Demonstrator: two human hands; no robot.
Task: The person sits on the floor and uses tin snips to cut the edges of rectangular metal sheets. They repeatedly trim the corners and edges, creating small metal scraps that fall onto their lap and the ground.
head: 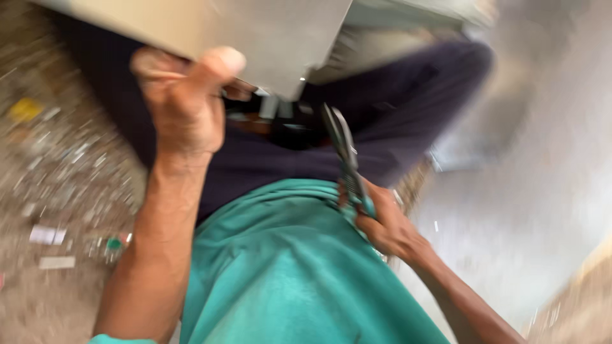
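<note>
The view is blurred and looks down my body. My left hand (pixel 185 105) grips the edge of a flat grey metal sheet (pixel 268 35) at the top of the frame, thumb on its face. My right hand (pixel 382 223) is closed around the handles of dark metal pliers or snips (pixel 341 143), whose jaws point up toward the sheet's lower corner. The jaws are a little apart from the sheet. My teal shirt (pixel 287 267) and dark trousers (pixel 395 108) fill the middle.
A gritty floor with scattered scraps and bits of paper (pixel 48 236) lies to the left. A pale grey surface (pixel 542 191) spreads to the right. Small dark objects sit on my lap below the sheet.
</note>
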